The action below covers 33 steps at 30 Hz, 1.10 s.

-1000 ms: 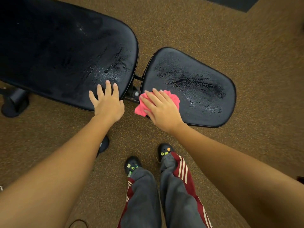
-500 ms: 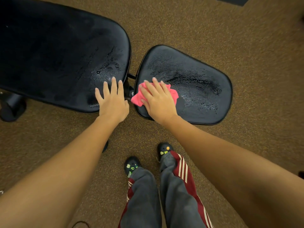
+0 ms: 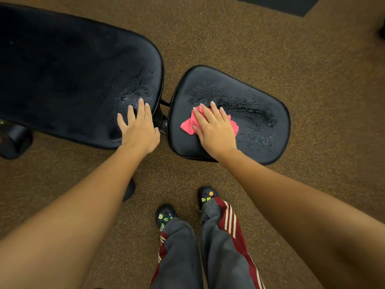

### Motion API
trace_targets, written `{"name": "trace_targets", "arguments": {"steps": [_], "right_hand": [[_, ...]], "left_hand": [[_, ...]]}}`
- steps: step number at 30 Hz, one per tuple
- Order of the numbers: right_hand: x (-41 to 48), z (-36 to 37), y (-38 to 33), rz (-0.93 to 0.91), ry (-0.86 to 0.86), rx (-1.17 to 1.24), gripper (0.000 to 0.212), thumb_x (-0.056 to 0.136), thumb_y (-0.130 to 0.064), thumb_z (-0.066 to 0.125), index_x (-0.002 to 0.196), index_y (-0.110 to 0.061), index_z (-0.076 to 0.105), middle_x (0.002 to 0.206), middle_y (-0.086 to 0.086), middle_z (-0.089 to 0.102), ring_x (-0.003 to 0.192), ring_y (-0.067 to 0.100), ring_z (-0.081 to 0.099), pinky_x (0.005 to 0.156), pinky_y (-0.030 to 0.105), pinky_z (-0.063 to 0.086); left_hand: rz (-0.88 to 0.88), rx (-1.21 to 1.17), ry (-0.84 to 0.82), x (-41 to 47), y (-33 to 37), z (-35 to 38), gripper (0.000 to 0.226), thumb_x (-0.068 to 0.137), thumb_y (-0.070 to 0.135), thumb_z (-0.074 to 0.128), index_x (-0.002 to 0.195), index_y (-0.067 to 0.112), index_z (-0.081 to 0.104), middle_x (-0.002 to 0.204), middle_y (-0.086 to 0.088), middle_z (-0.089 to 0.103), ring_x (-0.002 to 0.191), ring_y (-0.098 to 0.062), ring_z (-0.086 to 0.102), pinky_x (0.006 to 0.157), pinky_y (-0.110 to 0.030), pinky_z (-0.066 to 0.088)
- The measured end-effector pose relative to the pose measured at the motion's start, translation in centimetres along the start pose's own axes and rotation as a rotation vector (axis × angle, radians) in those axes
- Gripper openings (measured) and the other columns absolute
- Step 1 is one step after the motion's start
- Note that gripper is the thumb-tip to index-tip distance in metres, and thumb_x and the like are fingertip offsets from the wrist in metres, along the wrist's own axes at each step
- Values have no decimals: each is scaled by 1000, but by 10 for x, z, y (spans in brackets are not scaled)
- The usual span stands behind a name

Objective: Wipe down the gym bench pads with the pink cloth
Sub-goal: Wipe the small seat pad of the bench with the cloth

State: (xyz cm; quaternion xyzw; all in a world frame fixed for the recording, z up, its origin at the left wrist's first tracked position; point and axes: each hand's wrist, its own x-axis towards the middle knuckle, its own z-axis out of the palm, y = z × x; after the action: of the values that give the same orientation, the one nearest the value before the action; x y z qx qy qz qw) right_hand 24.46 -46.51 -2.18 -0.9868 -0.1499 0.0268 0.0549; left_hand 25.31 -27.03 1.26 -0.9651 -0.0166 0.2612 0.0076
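Cloth (image 3: 209,125) pressed flat on seat pad (image 3: 260,113).

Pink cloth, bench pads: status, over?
Right hand flat, pressing pink cloth on small seat pad. Left hand open, braced on long back pad. Wet streaks on both. Nothing obstructing.

Warm, fairly dim indoor light falls from above, tinting the carpet (image 3: 312,80) orange-brown. The black pads soak up most of it: the long pad (image 3: 62,80) goes nearly featureless towards the left edge, while wet streaks on the small pad (image 3: 250,113) catch small white glints. Shadows are soft, with a darker patch under the long pad. The wide lens bends the scene and stretches the forearms at the lower corners. Focus is fair in the middle, slightly soft overall, and corners darken.
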Motion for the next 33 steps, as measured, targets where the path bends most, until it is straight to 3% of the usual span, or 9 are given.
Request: {"name": "trace_targets", "arguments": {"steps": [10, 19, 28, 31, 33], "right_hand": [[-13, 1, -5, -244, 57, -33, 42, 92, -33, 41, 124, -13, 60, 125, 8, 62, 117, 33, 56, 98, 44, 46], [31, -5, -2, 16, -79, 49, 50, 92, -33, 34, 127, -7, 57, 127, 14, 59, 120, 41, 52, 100, 51, 42], [21, 1, 0, -173, -16, 27, 44, 93, -33, 42, 124, -9, 60, 124, 11, 62, 117, 34, 56, 98, 43, 45], [40, -4, 9, -88, -65, -12, 47, 93, -34, 41, 129, -8, 56, 127, 14, 59, 121, 38, 53, 101, 48, 42], [58, -9, 11, 13, -103, 27, 49, 96, -32, 41, 138, -6, 45, 139, 16, 48, 131, 41, 39, 109, 51, 30]], "left_hand": [[20, -11, 19, 7, -2, 0, 68, 97, 31, 38, 149, 7, 1, 158, -6, -6, 144, -31, 3, 114, -54, 6], [76, -62, 24, 12, -8, -1, 70, 97, 27, 40, 149, 7, -2, 158, -8, -8, 145, -32, 3, 115, -50, 13], [91, -144, -11, 15, -7, 1, 69, 98, 22, 40, 148, 4, -3, 157, -10, -12, 144, -36, -4, 116, -51, 13], [107, -153, -27, 16, -10, 0, 69, 98, 22, 39, 148, 5, -5, 157, -10, -13, 144, -36, -5, 116, -51, 12], [110, -163, -39, 16, -11, -1, 69, 98, 22, 39, 148, 5, -5, 157, -9, -14, 144, -36, -5, 116, -51, 12]]}}
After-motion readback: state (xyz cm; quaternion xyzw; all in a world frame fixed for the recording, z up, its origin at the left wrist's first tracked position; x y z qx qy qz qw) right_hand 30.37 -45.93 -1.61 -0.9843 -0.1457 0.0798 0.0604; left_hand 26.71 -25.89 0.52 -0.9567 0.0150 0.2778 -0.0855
